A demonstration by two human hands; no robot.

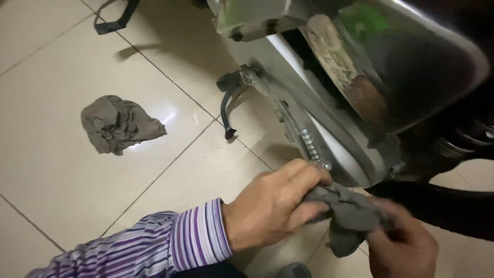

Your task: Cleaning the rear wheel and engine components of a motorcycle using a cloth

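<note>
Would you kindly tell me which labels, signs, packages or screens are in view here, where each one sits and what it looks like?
Sticker: on the scooter's body, upper middle of the view; a long, pale, worn strip with dark faded markings, set at a slant.
Green patch: above the sticker; blurred, and I cannot tell whether it is a label or a reflection.
No packages, signs or screens are in view.

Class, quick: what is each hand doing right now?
Left hand: closed on the grey rag.
Right hand: closed on the same rag.
</note>
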